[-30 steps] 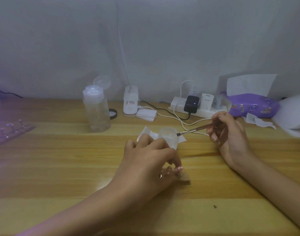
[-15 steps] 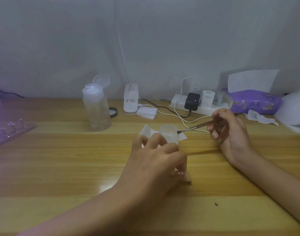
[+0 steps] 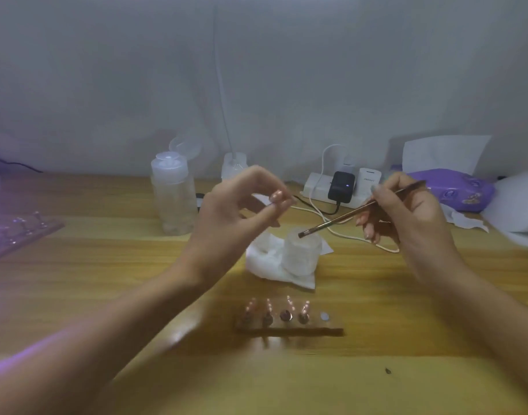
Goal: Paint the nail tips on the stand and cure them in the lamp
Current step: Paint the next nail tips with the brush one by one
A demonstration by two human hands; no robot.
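Note:
A clear stand (image 3: 327,329) lies on the wooden table near the front, with several pinkish nail tips (image 3: 286,310) on it and one bare round mount at its right end. My left hand (image 3: 235,211) is raised above and behind the stand and pinches a single pink nail tip (image 3: 277,196) between thumb and fingers. My right hand (image 3: 406,217) holds a thin brush (image 3: 346,215) like a pen. The brush's dark tip sits over the rim of a small translucent cup (image 3: 301,259), which stands on a white tissue (image 3: 264,263).
A clear pump bottle (image 3: 173,196) stands behind my left hand. A power strip (image 3: 315,187) with chargers and a white cable (image 3: 355,236) lies at the back. A purple wipes pack (image 3: 454,190) is at the right. Another clear stand (image 3: 20,232) sits at the left in purple light.
My left hand has risen off the stand, taking one nail tip with it, and the stand is now uncovered. The right hand with the brush has lifted slightly.

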